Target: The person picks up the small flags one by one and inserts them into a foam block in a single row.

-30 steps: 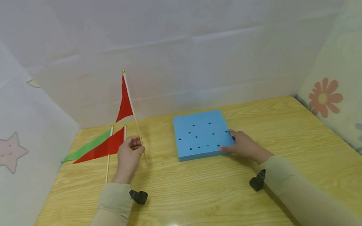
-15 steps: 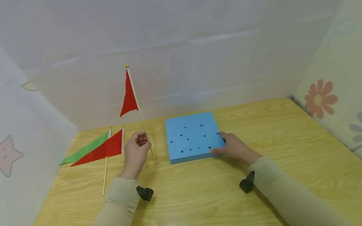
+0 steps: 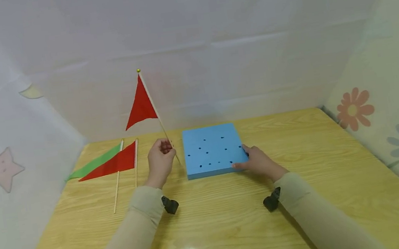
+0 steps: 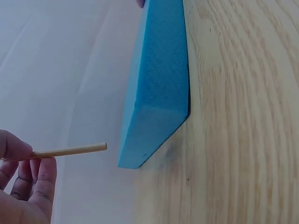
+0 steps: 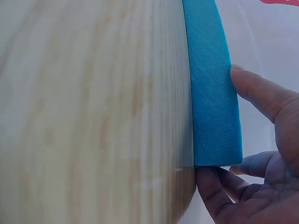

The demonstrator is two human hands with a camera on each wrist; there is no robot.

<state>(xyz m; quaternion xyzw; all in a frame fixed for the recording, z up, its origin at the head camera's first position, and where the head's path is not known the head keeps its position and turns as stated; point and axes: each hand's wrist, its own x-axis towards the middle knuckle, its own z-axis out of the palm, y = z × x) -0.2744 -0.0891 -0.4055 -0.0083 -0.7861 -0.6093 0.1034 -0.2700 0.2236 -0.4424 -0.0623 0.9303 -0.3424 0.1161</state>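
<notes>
In the head view my left hand pinches the thin wooden stick of a red pennant flag between thumb and fingers. The flag leans left at its gold-knobbed top, and its bare lower end points toward the left side of a blue foam block. That stick end hangs a little apart from the block's corner in the left wrist view. My right hand holds the block's near right corner, thumb at the top front edge and fingers against the right side. Several small dark holes dot the block's top.
Left of my left hand, a green pennant flag and a second red pennant flag lie overlapping on the wooden table. Pale cloth walls close off the back and both sides.
My left hand has carried the red flag rightward, close to the foam block, and the stick now tilts more. My right hand keeps its hold on the block's corner.
</notes>
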